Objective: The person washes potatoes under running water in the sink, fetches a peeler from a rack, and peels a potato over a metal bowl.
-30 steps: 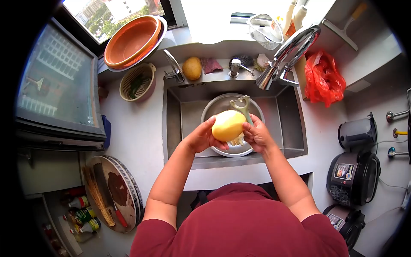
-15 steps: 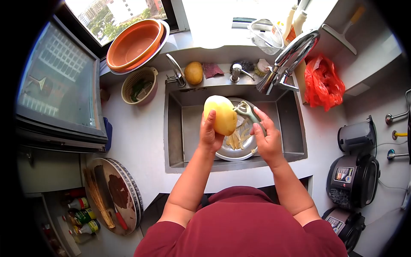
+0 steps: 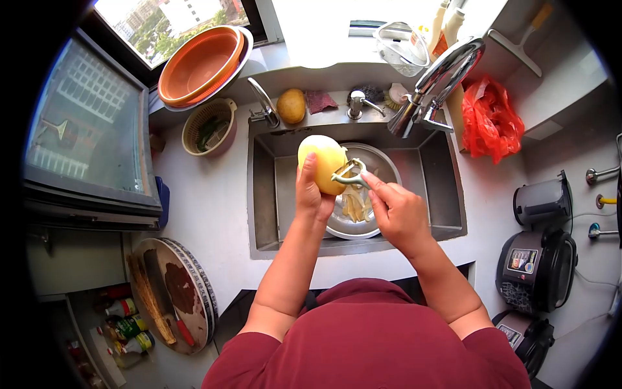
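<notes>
My left hand point(image 3: 312, 188) is closed round a large, pale yellow potato point(image 3: 322, 163), its thumb on the near side. Most of the visible surface looks peeled. In my right hand point(image 3: 396, 211) is a green-handled peeler point(image 3: 353, 179), gripped with the index finger along the handle. The peeler's head lies against the right side of the potato. Both are above the sink point(image 3: 280, 223). Below them, a round metal basin point(image 3: 387, 161) stands in the sink with pale peelings point(image 3: 355, 206) inside.
A brownish-yellow round item point(image 3: 291, 106) sits behind the sink beside a small tap point(image 3: 264, 104). The main faucet point(image 3: 431, 91) arches over the back right. A red plastic bag point(image 3: 491, 122) lies right of it, and a colander point(image 3: 210, 127) stands left.
The potato has moved slightly left and up. My right hand has turned over and shifted left, bringing the peeler's head lower along the potato's right side.
</notes>
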{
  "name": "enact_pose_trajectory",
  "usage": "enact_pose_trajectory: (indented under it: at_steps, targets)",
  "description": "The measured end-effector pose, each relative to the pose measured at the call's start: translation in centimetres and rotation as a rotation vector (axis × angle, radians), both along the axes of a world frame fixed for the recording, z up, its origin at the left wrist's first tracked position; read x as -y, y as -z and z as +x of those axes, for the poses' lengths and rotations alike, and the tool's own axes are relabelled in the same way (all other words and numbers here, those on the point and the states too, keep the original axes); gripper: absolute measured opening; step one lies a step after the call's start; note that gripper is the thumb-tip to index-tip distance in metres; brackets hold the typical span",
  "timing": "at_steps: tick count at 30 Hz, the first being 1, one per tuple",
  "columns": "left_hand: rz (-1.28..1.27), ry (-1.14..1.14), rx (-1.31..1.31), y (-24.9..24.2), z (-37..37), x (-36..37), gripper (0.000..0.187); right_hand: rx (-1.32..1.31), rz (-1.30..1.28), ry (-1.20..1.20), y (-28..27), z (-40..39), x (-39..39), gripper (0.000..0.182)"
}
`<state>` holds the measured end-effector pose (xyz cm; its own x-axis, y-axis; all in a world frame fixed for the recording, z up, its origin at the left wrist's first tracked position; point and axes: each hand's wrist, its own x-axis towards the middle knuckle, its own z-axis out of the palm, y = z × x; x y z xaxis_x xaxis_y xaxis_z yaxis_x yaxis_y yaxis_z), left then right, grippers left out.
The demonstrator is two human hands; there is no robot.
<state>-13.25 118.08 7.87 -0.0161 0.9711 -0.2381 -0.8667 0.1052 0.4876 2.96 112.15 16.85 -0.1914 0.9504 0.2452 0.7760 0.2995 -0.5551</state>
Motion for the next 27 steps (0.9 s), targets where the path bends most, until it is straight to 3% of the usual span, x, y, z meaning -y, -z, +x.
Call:
enact_pose_trajectory:
  at_steps: [2, 8, 10, 14, 18, 21, 27]
  targets:
    - [-0.031, -0.083, 0.079, 0.5, 0.3, -0.9, 0.041, -0.04, 0.013, 0.005, 1.5, -0.4, 0.6, 0.034]
    - [-0.249, -0.237, 0.039, 1.9, 0.9, -2.4, 0.057, -0.101, -0.121, 0.005, 4.9, -0.2, 1.3, 0.034]
    - [-0.258, -0.299, 0.096, 2.3, 1.2, -2.9, 0.058, -0.293, -0.113, 0.061, 6.0, 0.6, 1.1, 0.034]
    - [-0.162, -0.202, 0.155, 3.3, 0.7, -2.1, 0.059, -0.547, -0.09, 0.16, 8.5, 1.7, -0.1, 0.035]
    - [-0.096, -0.071, 0.083, 2.8, 1.5, 0.1, 0.051, -1.14, -0.469, 0.225, 9.3, 0.2, -2.8, 0.042]
    - [-0.039, 0.006, -0.118, 1.6, 1.9, 1.9, 0.049, -1.199, -0.512, 0.248, 8.4, -0.6, -3.5, 0.045]
    - [-0.066, 0.149, -0.095, 1.3, -0.5, 2.4, 0.048, -1.205, -0.54, 0.221, 9.7, 0.2, -2.9, 0.043]
